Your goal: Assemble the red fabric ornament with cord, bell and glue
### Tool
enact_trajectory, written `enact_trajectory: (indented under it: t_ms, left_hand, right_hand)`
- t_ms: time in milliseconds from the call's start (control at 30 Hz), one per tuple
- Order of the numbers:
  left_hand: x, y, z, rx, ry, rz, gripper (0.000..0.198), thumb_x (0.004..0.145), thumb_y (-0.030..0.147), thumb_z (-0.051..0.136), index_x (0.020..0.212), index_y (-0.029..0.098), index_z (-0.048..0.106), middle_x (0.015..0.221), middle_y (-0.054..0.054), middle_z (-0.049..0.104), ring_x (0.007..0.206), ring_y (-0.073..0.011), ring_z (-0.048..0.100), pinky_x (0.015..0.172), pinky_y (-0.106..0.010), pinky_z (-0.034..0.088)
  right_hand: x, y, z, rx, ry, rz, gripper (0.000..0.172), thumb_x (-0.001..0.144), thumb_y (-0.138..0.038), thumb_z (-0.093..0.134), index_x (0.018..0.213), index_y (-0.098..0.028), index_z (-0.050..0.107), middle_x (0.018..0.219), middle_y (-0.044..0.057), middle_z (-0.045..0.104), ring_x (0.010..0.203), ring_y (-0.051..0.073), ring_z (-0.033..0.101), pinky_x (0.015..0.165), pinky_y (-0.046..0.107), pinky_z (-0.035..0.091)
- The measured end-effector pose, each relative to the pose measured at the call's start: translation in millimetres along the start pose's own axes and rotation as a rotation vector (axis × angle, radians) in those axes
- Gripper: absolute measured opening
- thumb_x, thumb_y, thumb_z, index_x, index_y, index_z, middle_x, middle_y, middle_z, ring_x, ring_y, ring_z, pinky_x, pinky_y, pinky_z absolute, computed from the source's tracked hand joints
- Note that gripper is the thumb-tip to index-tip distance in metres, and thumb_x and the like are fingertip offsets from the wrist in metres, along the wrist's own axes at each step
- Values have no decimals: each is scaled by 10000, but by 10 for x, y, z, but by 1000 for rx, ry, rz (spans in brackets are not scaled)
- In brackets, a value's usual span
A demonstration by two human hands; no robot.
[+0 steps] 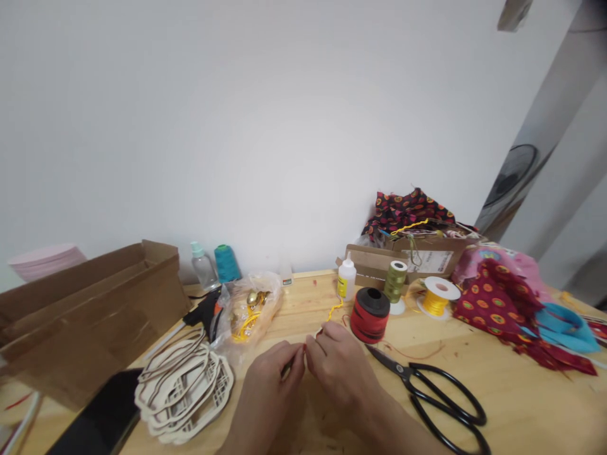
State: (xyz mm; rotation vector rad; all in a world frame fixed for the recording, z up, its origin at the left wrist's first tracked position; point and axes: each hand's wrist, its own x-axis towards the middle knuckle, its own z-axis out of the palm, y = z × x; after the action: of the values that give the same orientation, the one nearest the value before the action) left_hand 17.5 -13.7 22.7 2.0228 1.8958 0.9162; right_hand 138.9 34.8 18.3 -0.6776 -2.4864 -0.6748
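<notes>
My left hand (272, 382) and my right hand (339, 366) meet at the near middle of the wooden table (521, 392), fingertips pinched together on a thin cord (310, 344) with red and yellow in it. A yellow strand (334, 309) curls away from the fingers toward a white glue bottle (346, 277). A red and black thread spool (370, 314) stands just right of my right hand. Black scissors (434, 392) lie right of my right wrist.
An open cardboard box (80, 316) stands at left. Stacked wooden cut-outs (184, 388) and a dark phone (102, 420) lie near it. A plastic bag (249, 306), glue gun (205, 311), teal spool (227, 263), green spool (395, 282), yellow spool (437, 296) and fabric piles (497, 297) sit farther back.
</notes>
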Motion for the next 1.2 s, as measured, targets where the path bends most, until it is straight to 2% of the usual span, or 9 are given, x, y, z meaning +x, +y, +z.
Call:
enact_trajectory:
  t_ms: [133,267,400,600,800,933,1100,1200]
  left_hand:
    - [-1,-1,-16,12,-24,-15,323,831,282,376,573,177,540,540,14,537,535,-120,519,506,-205,352]
    - [-3,-9,-23,-12,-50,-21,318,831,286,374,603,174,565,554,10,540,547,-122,520,517,-206,355]
    - [3,-24,-22,-12,-61,-16,336,837,296,366,583,168,545,540,18,507,534,-117,498,509,-203,339]
    - [5,-57,-17,-32,-89,-30,335,839,296,357,585,165,531,557,16,500,554,-120,494,525,-207,333]
    - [8,-59,-19,-67,-87,-49,333,830,290,370,552,168,508,545,21,496,550,-120,484,524,-209,331]
    - [14,-61,-36,-63,-64,-63,306,817,277,396,570,168,540,557,17,519,559,-124,494,534,-213,342]
    - [18,-73,-52,-154,-23,-52,236,803,262,429,688,181,619,668,-6,614,651,-138,549,610,-219,391]
    - [15,-55,-52,-181,-12,-33,233,801,260,433,712,187,636,640,2,606,618,-131,543,583,-210,397]
  right_hand:
    - [-1,-18,31,-8,-60,-14,185,713,-85,578,556,-160,517,482,-4,500,479,147,424,483,300,247]
    - [1,-11,31,-9,-56,-29,202,692,-48,584,541,-157,505,493,-10,498,465,140,409,473,295,246]
    - [1,5,3,14,-51,-27,231,737,-46,540,540,-159,497,490,-1,487,465,141,389,489,292,260]
    - [-12,9,2,99,-43,-28,218,750,-50,508,561,-159,504,529,14,500,489,148,387,509,291,283]
    - [-47,-11,47,288,-40,55,219,792,-80,463,596,-170,504,540,15,531,518,144,417,556,277,310]
    - [-40,-23,47,458,-13,209,222,771,-71,456,583,-164,531,520,0,559,507,122,428,587,254,320]
    - [-26,17,-35,843,-94,513,250,756,-122,493,525,-172,571,470,-43,521,514,90,429,508,204,282]
    - [-28,47,-54,1048,-62,632,241,769,-163,478,585,-168,633,475,-46,511,502,81,422,491,186,292]
